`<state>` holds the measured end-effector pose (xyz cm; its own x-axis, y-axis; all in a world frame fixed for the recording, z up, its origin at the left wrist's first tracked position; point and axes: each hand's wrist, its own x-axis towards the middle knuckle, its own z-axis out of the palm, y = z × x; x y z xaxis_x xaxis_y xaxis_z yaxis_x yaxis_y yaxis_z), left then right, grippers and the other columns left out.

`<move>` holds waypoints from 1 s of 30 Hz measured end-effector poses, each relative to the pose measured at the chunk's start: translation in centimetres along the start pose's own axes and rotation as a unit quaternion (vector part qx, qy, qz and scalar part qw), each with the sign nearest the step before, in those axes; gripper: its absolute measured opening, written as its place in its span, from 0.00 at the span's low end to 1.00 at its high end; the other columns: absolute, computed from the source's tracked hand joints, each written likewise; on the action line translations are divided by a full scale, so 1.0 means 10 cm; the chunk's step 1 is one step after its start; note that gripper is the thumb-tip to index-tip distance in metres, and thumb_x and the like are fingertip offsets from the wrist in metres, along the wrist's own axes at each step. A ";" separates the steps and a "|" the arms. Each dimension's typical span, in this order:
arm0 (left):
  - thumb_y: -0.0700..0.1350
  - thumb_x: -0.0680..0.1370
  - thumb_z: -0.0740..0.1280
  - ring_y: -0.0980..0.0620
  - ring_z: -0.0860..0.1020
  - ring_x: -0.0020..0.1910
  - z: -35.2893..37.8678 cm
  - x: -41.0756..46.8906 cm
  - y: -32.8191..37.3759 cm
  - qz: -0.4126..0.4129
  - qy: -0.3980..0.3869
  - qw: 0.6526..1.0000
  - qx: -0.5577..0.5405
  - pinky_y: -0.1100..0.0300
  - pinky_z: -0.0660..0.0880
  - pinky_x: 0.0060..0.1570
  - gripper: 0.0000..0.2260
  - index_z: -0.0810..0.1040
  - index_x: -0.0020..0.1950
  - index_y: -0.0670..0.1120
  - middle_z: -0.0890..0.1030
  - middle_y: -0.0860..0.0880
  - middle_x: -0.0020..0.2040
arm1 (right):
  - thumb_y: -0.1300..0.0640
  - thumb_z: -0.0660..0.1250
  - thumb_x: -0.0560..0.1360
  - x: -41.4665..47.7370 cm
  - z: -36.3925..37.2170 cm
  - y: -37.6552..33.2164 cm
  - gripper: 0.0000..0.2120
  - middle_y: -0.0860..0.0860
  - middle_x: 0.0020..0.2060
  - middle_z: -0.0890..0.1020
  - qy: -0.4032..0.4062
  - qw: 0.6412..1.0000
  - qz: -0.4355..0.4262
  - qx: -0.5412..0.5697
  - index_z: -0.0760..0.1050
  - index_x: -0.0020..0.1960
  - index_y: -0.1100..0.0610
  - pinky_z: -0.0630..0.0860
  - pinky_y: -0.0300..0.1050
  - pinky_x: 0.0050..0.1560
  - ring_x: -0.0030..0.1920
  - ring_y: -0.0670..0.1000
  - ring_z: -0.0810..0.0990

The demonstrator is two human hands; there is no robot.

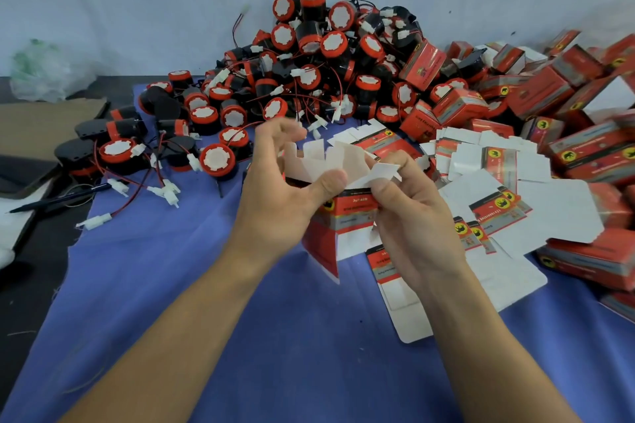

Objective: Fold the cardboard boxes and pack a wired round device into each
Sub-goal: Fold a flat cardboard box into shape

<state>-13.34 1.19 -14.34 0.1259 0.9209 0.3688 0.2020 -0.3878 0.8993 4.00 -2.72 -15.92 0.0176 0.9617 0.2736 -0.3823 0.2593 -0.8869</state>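
Hands, left (275, 196) and right (415, 223), pinch a red box (350, 215); lettering unreadable.

**Bare hands, bare forearms**

Standing beside the person, I am seeing nothing but uncovered arms at work. The left hand (285, 196) and the right hand (412, 216) are both showing bare, with slim fingers and smooth backs. The left forearm (178, 336) and the right forearm (488, 336) are running bare as far down as I am able to follow them, long and slender, narrowing toward the left wrist (251, 251) and the right wrist (443, 271). Soft creases are showing across the finger joints of the right hand. The left thumb (326, 182) is looking broad and rounded at its tip. The left fingertips are blurring, so their nails are staying unclear.
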 end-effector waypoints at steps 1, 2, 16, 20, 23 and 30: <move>0.63 0.68 0.78 0.59 0.75 0.66 0.02 0.01 0.00 0.002 0.013 1.000 -0.010 0.55 0.78 0.62 0.37 0.64 0.72 0.64 0.75 0.62 0.66 | 0.54 0.67 0.78 0.00 -0.01 0.00 0.13 0.56 0.54 0.84 -0.001 1.000 0.013 0.023 0.72 0.57 0.62 0.82 0.49 0.56 0.55 0.55 0.83; 0.64 0.68 0.78 0.60 0.76 0.65 0.05 0.03 -0.01 -0.014 0.018 0.999 -0.040 0.59 0.78 0.61 0.42 0.60 0.77 0.66 0.77 0.61 0.65 | 0.54 0.67 0.78 0.00 -0.01 -0.01 0.16 0.57 0.56 0.84 -0.002 0.999 0.024 0.044 0.71 0.60 0.62 0.81 0.50 0.59 0.57 0.55 0.83; 0.42 0.70 0.79 0.51 0.87 0.48 0.05 0.05 -0.05 -0.205 -0.098 0.954 -0.198 0.59 0.83 0.43 0.17 0.85 0.57 0.54 0.88 0.51 0.51 | 0.54 0.66 0.78 0.00 0.04 0.03 0.09 0.56 0.64 0.80 -0.024 0.994 0.068 0.083 0.70 0.52 0.58 0.80 0.53 0.60 0.61 0.55 0.80; 0.42 0.72 0.74 0.56 0.84 0.49 0.14 -0.02 -0.03 -0.126 0.056 0.987 -0.083 0.58 0.82 0.44 0.17 0.82 0.55 0.63 0.86 0.58 0.51 | 0.48 0.65 0.81 0.00 0.08 0.09 0.13 0.51 0.60 0.83 0.047 0.995 0.078 -0.027 0.77 0.61 0.54 0.81 0.41 0.48 0.53 0.47 0.84; 0.45 0.79 0.66 0.60 0.82 0.50 0.19 -0.10 -0.02 -0.073 0.094 0.991 -0.056 0.63 0.79 0.43 0.14 0.79 0.59 0.62 0.84 0.61 0.52 | 0.50 0.64 0.83 -0.01 0.13 0.13 0.11 0.51 0.55 0.85 0.026 0.993 0.082 -0.086 0.83 0.59 0.47 0.80 0.37 0.47 0.50 0.45 0.84; 0.42 0.80 0.64 0.59 0.82 0.49 0.23 -0.15 -0.07 -0.102 0.146 0.982 -0.066 0.61 0.79 0.42 0.16 0.74 0.61 0.63 0.82 0.62 0.52 | 0.59 0.63 0.79 -0.01 0.20 0.16 0.13 0.59 0.54 0.84 -0.030 0.985 0.086 -0.148 0.81 0.60 0.52 0.80 0.57 0.55 0.53 0.52 0.82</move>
<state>-11.38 -0.04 -16.04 -0.1922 0.9581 0.2125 0.0647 -0.2037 0.9769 1.59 -2.58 -16.59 -0.0825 0.9889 0.1235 -0.0890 0.1162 -0.9892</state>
